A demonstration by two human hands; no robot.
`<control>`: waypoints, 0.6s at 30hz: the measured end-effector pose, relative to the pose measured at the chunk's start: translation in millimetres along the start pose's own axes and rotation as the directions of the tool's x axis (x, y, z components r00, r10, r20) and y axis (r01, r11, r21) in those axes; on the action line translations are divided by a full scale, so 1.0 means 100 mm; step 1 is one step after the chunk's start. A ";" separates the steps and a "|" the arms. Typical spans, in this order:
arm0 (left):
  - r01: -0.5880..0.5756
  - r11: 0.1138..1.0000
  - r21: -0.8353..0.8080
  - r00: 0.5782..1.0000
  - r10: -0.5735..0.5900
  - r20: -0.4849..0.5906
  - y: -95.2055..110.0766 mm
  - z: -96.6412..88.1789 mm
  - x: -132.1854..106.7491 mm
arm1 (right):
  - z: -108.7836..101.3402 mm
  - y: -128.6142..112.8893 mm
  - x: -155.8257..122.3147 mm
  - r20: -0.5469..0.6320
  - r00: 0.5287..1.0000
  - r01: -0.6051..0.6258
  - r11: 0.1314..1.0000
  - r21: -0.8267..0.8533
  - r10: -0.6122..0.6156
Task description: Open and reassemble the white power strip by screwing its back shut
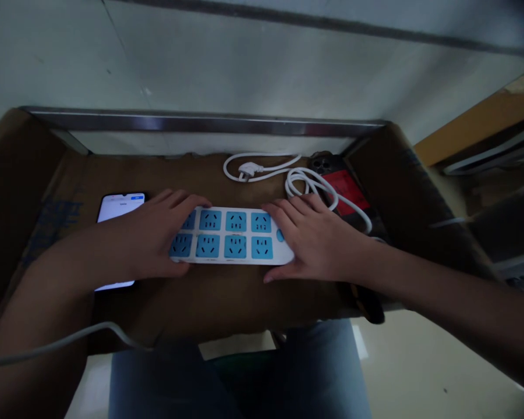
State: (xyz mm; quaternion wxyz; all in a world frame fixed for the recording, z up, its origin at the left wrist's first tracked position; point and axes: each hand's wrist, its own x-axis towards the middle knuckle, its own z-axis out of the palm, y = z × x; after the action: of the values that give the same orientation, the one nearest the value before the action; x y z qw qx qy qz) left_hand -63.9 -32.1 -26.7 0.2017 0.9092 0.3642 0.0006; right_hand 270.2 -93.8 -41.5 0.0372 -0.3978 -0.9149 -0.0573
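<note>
A white power strip (222,234) with blue socket faces lies lengthwise across the brown cardboard surface (227,299). Round its left end curl the fingers and thumb of my left hand (163,235). My right hand (303,235) grips the opposite end, partly covering a blue button there. Both thumbs rest along the near edge, the fingers along the far one. The strip's white cord (308,177) lies in loops beyond my right hand, with its plug (250,169) farther back. Beside my left wrist is a phone (121,205) with a lit screen, partly hidden by my forearm.
Cardboard walls stand at the left (20,157) and right (413,192). A dark phone-like object (323,164) and a red item (346,189) lie at the back right. A dark handle (371,305) pokes out below my right forearm. Another pale cable (70,337) crosses the left front.
</note>
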 end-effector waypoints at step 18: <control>0.082 0.997 -0.010 0.995 -0.082 0.055 0.24 -0.18 0.09 | -0.19 0.29 0.08 0.159 0.983 0.059 0.983 0.174 -0.087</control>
State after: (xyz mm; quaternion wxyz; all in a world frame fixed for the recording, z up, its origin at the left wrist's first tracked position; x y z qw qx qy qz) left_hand -43.5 -35.1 -2.4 0.2168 0.8920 0.3955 -0.0303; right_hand 286.7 -71.3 -19.3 -0.0076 -0.3627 -0.9304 0.0524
